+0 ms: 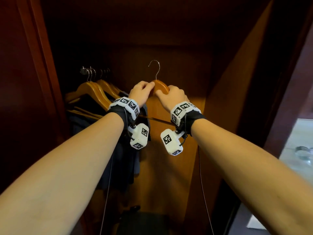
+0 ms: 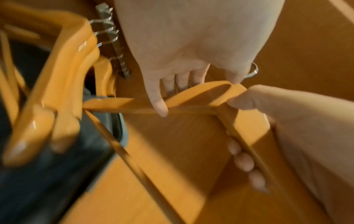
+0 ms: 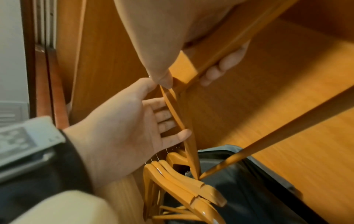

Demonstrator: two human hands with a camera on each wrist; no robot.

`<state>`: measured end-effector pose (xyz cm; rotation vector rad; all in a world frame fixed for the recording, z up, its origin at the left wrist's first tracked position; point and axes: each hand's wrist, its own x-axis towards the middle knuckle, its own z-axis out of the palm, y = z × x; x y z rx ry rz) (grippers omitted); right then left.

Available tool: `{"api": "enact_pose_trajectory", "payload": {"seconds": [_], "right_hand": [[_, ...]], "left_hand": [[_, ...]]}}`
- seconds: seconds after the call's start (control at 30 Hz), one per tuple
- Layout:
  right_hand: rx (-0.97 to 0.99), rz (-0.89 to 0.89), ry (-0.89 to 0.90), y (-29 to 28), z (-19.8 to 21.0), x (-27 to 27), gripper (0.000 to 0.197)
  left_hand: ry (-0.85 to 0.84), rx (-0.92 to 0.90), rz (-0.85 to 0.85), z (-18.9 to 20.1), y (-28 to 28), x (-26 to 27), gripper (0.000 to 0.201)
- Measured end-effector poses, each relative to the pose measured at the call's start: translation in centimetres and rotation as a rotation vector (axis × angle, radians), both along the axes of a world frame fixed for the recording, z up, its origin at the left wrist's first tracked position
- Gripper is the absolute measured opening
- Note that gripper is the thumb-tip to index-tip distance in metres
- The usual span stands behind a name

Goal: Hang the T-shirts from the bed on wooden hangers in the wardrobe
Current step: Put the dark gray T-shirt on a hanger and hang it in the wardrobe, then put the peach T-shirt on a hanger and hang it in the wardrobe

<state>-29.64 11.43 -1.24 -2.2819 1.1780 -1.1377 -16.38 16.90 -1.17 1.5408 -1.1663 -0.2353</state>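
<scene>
At the far left, several wooden hangers (image 1: 94, 92) hung on the rail (image 1: 83, 71), dark clothes (image 1: 125, 160) under them. In the middle of the wardrobe (image 1: 237, 73), the left hand (image 1: 139, 93) and the right hand (image 1: 174, 97) gripped one wooden hanger (image 1: 160, 87) (hook (image 1: 155, 68) up, free of the rail), fingers curled around its shoulders.

Inside the wardrobe (image 1: 228, 82), a hanger (image 1: 160, 87) held between left hand (image 1: 140, 93) and right hand (image 1: 174, 97); other hangers (image 1: 94, 90) on the rail (image 1: 84, 71) to its left, a suitcase (image 3: 239, 189) below.
</scene>
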Motion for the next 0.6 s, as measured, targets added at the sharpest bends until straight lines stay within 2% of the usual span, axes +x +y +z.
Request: {"api": "enact_pose_trajectory", "payload": {"seconds": [0.1, 0.2, 0.33, 0.5, 0.6], "right_hand": [[0.018, -0.024, 0.006, 1.2, -0.7, -2.5, 0.037], [0.036, -0.037, -0.001, 2.6, -1.2, -4.7, 0.039], [0.067, -0.046, 0.011, 4.6, -2.3, -7.3, 0.043], [0.064, -0.067, -0.011, 7.2, -5.1, -9.1, 0.048], [0.083, -0.103, -0.019, 9.0, -7.8, -10.3, 0.053]], "left_hand": [[0.075, 0.042, -0.110, -0.6, 0.8, -1.9, 0.055], [0.130, 0.103, -0.233, -1.3, 1.6, -3.5, 0.056], [0.115, 0.112, -0.329, -2.4, 3.1, -5.1, 0.044], [0.194, 0.087, -0.473, -5.0, 5.5, -5.9, 0.037], [0.264, 0.066, -0.549, -7.8, 6.9, -6.4, 0.034]]}}
